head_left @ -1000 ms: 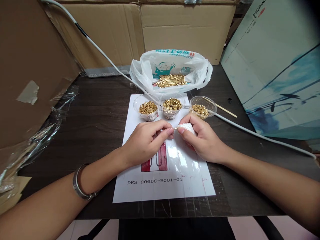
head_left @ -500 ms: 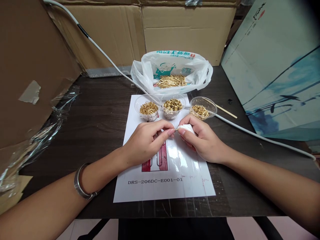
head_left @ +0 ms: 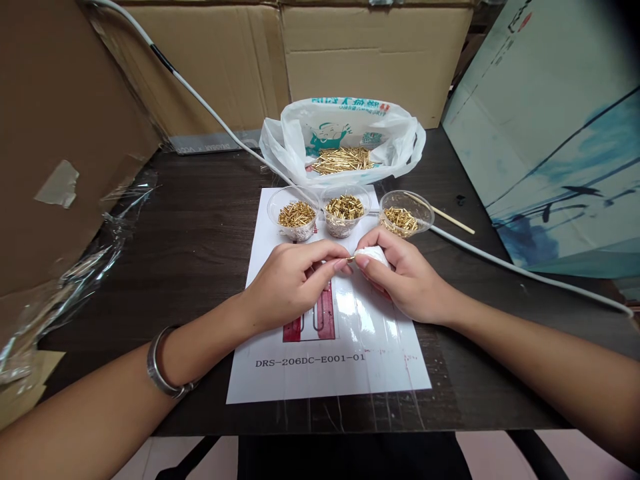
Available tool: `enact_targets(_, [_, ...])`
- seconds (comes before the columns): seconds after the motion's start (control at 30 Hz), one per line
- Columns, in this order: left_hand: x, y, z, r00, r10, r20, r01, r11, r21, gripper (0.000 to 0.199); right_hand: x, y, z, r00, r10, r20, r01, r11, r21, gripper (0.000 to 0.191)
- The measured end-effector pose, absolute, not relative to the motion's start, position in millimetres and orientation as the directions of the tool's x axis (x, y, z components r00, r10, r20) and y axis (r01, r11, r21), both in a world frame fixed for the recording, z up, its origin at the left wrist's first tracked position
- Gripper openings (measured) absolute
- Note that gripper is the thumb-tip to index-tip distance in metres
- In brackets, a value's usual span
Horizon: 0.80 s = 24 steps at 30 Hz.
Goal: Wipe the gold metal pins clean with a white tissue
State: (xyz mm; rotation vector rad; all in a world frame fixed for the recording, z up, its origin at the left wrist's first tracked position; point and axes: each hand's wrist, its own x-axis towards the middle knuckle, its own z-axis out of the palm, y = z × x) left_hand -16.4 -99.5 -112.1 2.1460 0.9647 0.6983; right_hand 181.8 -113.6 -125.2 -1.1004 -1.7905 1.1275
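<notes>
- Here's the gold pin (head_left: pixel 351 259), right in the middle, caught in the small gap between two sets of fingertips above the paper sheet (head_left: pixel 330 387).
- Tiny and thin, this one! It looks like metal, so I'd call it very light, stiff and smooth, quick to slip or roll between bare fingers; a hard sideways squeeze might bend it.
- Best hold, I'd say: thumb and forefinger flat along its sides, near an end, with light pressure.
- Over to the left hand (head_left: pixel 285 283): its grip is pressed together, thumb against forefinger, pinching the pin's left end.
- And the right hand (head_left: pixel 417 283)! Its grip is closed around a white wad (head_left: pixel 373 253), thumb tip close against the pin's other end; whether it pinches the metal too, I can't tell.
- That wad looks soft and light, likely easy to squash.
- Just beyond, three clear cups hold small gold pieces: left cup (head_left: pixel 293 215), middle cup (head_left: pixel 345 211), right cup (head_left: pixel 406 213).
- Farther back on the bench (head_left: pixel 190 233), a plastic bag (head_left: pixel 283 150) sits open around longer gold pins (head_left: pixel 343 161).
</notes>
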Motion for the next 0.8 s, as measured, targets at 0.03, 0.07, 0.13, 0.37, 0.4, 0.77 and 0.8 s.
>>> enact_targets(0.03, [-16.6,-99.7,-112.2,0.585,0.787,0.197,0.423,-0.503,0.753,0.018,181.7,-113.6,-125.3,-0.363,0.921,0.143,0.265,0.249,-0.932,0.016])
enact_targets(0.07, [-16.7,-99.9,-112.2,0.586,0.785,0.202,0.419,-0.506,0.754,0.018,181.7,-113.5,-125.3,-0.365,0.920,0.147,0.259,0.252,-0.933,0.016])
enact_targets(0.13, [-16.9,-99.9,-112.4,0.583,0.787,0.202,0.419,-0.504,0.755,0.018,181.8,-113.5,-125.4,-0.361,0.921,0.148,0.261,0.252,-0.932,0.016])
enact_targets(0.37, [-16.2,-98.4,-111.5,0.571,0.806,0.156,0.448,-0.465,0.763,0.021,182.2,-113.8,-125.1,-0.357,0.922,0.148,0.280,0.257,-0.925,0.014])
enact_targets(0.4, [-15.9,-98.3,-111.2,0.570,0.808,0.151,0.449,-0.460,0.766,0.022,182.2,-113.8,-125.2,-0.353,0.924,0.144,0.286,0.254,-0.924,0.014])
enact_targets(0.77, [-15.1,-98.8,-114.2,0.543,0.819,0.188,0.470,-0.481,0.740,0.017,183.2,-114.0,-125.4,-0.351,0.927,0.134,0.292,0.244,-0.925,0.015])
enact_targets(0.8, [-15.3,-98.8,-114.5,0.547,0.816,0.186,0.473,-0.485,0.736,0.017,183.1,-114.0,-125.4,-0.349,0.927,0.136,0.292,0.245,-0.925,0.015])
